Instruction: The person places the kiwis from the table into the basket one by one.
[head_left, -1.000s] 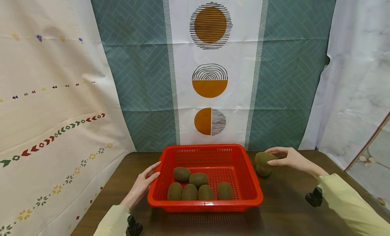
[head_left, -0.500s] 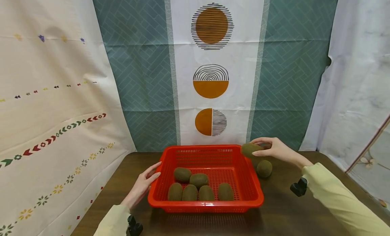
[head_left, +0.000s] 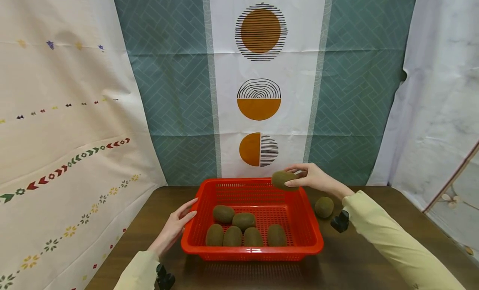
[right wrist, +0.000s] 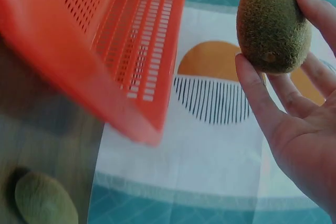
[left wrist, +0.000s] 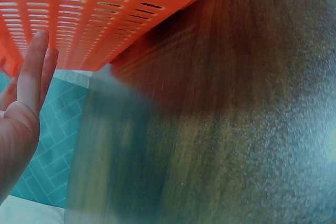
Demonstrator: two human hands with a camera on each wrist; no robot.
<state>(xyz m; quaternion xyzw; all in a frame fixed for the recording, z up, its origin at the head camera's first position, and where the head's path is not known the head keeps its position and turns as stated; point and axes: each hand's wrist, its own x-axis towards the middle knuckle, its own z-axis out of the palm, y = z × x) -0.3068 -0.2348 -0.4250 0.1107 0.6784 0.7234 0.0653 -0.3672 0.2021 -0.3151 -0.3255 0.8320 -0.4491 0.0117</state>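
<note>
My right hand [head_left: 313, 177] pinches a brown fuzzy kiwi [head_left: 283, 180] between thumb and fingers, above the far right corner of a red plastic basket [head_left: 251, 250]. In the right wrist view that kiwi [right wrist: 272, 22] hangs in the fingertips, apart from the basket wall. Several kiwis [head_left: 244, 220] lie in the basket, mostly along its left and near side. One more kiwi [head_left: 324, 207] sits on the table just right of the basket. My left hand [head_left: 176, 224] touches the basket's left side with fairly straight fingers; the left wrist view shows those fingers [left wrist: 32, 72] against the slotted wall.
The basket stands on a dark wooden table [head_left: 351, 248]. A patterned cloth [head_left: 258, 127] hangs behind the table's far edge. A cream cloth [head_left: 75, 157] borders the left side, and a pale marbled sheet [head_left: 438, 115] the right.
My right hand has carried the kiwi leftward and up, from above the other kiwi on the table to over the basket's far right corner. The left hand has stayed at the basket's side.
</note>
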